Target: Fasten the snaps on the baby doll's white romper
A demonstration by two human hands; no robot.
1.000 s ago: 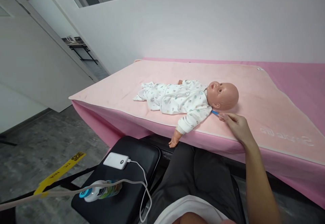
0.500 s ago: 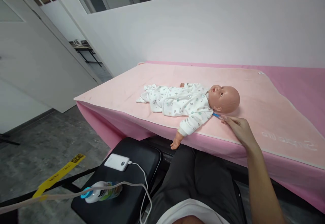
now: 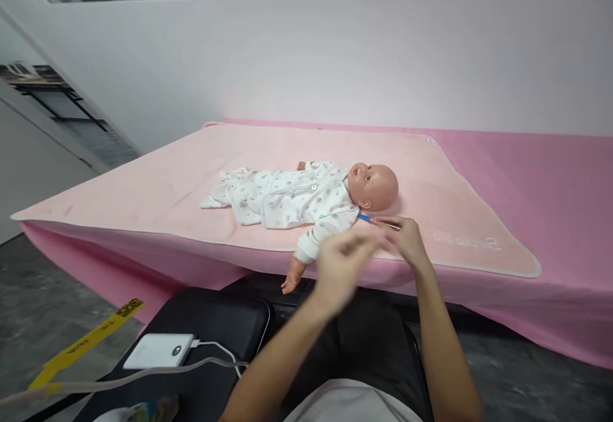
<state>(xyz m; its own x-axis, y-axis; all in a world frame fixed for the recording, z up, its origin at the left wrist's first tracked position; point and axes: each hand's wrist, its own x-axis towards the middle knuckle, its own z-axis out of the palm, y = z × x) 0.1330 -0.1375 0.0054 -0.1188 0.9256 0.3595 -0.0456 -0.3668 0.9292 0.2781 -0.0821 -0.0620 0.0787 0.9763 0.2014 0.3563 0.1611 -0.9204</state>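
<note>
A baby doll [image 3: 372, 187] lies face up, its head to the right, in a white patterned sleepsuit [image 3: 287, 198]. My right hand [image 3: 405, 237] is beside the doll's neck, with thumb and fingers pinched on a thin stick [image 3: 364, 218] that is blue at the doll's end and pale further back. Its kind is not clear, and its blue end meets the sleepsuit's shoulder by the collar. My left hand [image 3: 342, 269] is raised in front of the doll's near arm, its fingers reaching toward my right hand. Motion smears those fingers, so their grip does not show.
Under the doll a pale pink blanket [image 3: 158, 186] covers part of a table with a darker pink cloth [image 3: 541, 198]. A black chair [image 3: 211, 310] at the left holds a white power bank [image 3: 160, 350] with a cable. A white wall [image 3: 335, 58] stands behind.
My left hand has come into view and lifted toward the right hand. The view has swung right, so the doll sits further left. My right hand keeps its pinch on the stick.
</note>
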